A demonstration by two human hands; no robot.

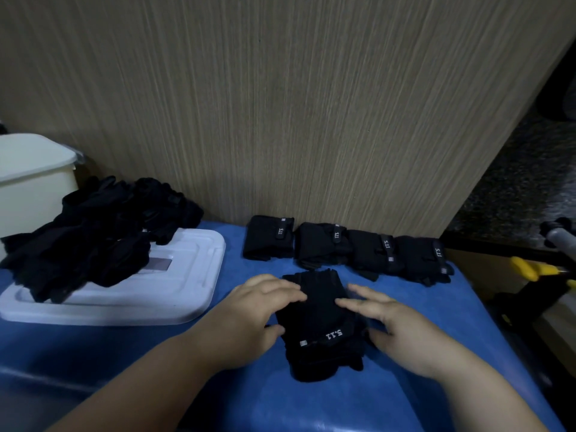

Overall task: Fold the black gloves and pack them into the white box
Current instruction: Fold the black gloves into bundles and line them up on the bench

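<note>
Black 5.11 glove (pixel 321 325) flat in front, four folded gloves (pixel 346 247) in a row behind, unfolded heap (pixel 93 232) on white lid (pixel 131 294), white box (pixel 31 182) far left

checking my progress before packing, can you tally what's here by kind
Folded glove bundles: 4
Glove being folded: 1
Loose glove pile: 1 (gloves in it cannot be counted)
White lid: 1
White box: 1
Total: 8

Blue tabletop (pixel 311 406), wood-grain panel (pixel 280 104), yellow handle (pixel 530 269)
</note>
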